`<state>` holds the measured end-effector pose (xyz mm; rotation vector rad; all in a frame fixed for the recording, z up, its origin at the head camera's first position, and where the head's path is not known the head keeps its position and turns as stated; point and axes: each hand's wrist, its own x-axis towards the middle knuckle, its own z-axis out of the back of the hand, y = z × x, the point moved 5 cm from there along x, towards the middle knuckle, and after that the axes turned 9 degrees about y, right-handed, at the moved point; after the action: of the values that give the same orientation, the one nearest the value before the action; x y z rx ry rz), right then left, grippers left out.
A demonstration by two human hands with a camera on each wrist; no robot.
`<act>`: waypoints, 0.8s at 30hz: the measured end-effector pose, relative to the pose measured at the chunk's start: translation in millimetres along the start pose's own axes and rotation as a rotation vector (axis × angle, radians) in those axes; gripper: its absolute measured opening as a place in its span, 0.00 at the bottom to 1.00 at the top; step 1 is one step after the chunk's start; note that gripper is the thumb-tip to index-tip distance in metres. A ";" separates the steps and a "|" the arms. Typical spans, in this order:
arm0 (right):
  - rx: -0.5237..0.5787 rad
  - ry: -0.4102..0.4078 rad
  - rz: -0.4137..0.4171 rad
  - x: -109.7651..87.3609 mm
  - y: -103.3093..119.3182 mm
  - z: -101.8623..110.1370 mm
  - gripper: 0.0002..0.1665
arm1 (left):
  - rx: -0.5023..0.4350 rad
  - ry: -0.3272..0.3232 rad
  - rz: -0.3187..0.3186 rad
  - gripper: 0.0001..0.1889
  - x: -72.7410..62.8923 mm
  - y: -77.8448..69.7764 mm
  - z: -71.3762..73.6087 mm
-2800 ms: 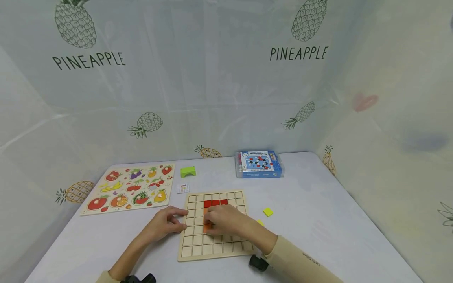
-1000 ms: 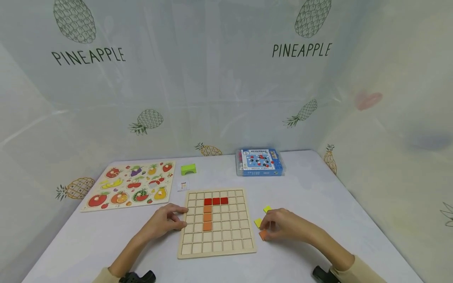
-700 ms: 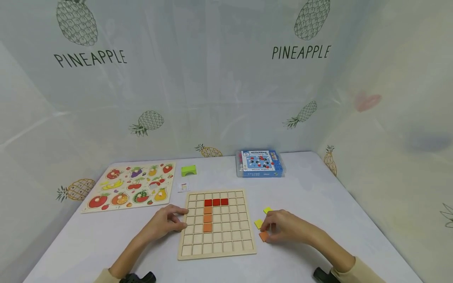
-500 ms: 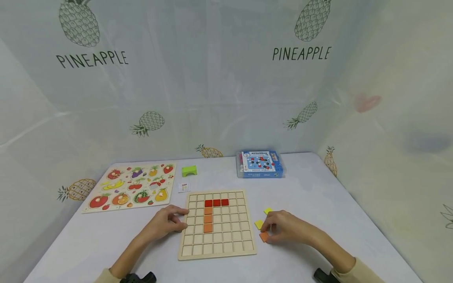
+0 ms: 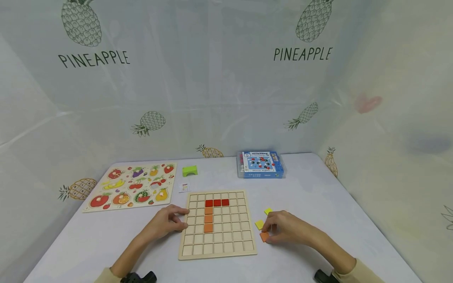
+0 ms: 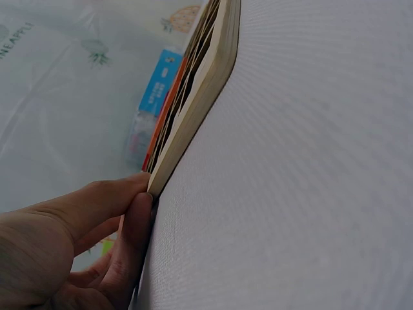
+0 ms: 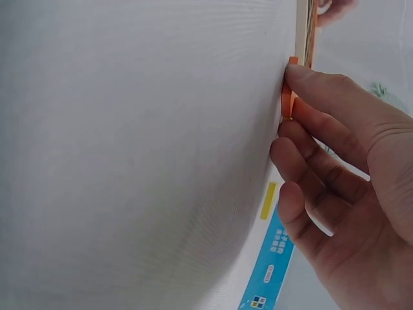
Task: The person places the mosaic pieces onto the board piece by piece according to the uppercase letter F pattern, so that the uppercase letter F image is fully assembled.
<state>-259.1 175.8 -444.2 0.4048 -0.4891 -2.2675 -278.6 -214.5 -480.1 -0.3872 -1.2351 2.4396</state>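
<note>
A wooden grid board lies flat on the table, with several square tiles seated in it. Along one row run the red tiles, and below the leftmost of them is a column of orange tiles. At the board's left edge rests my left hand, thumb and a finger touching the rim apart from each other. Right of the board, my right hand pinches a loose orange tile between thumb and finger, low at the table. Two yellow tiles lie near its fingers, the farther one partly hidden.
A fruit puzzle board lies at the back left. Near it are a green arch block and a small printed card. A blue-labelled plastic box stands at the back, before a hanging pineapple-print sheet.
My right hand has gone from above the board to the loose tiles at its right, leaving the orange column uncovered. Over the last second both hands hold nearly still.
</note>
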 end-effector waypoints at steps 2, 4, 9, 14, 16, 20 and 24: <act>-0.004 -0.002 -0.005 0.1 0.4 0.0 0.09 | -0.001 0.000 0.004 0.25 0.1 -0.3 0.0; -0.012 -0.003 -0.014 0.1 0.4 -0.2 0.09 | 0.000 0.001 0.007 0.25 0.1 -0.6 -0.1; -0.019 -0.016 -0.021 0.2 0.9 1.0 0.07 | 0.007 0.000 0.008 0.25 -0.1 -0.9 -0.3; -0.002 -0.038 -0.008 0.3 2.3 5.5 0.07 | 0.000 0.002 0.008 0.25 0.0 -0.8 -0.2; -0.003 -0.043 -0.007 0.8 3.2 8.0 0.07 | -0.002 0.003 0.006 0.24 -0.1 -0.9 -0.1; -0.012 -0.054 -0.005 2.0 5.6 12.2 0.07 | 0.003 -0.002 0.004 0.24 -0.4 -1.0 0.3; -0.012 -0.060 0.003 4.6 8.2 14.6 0.07 | 0.008 -0.007 0.001 0.24 -0.4 -0.7 0.4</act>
<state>-263.3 170.4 -428.2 0.3306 -0.5066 -2.2845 -278.2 -214.6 -479.3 -0.3778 -1.2277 2.4484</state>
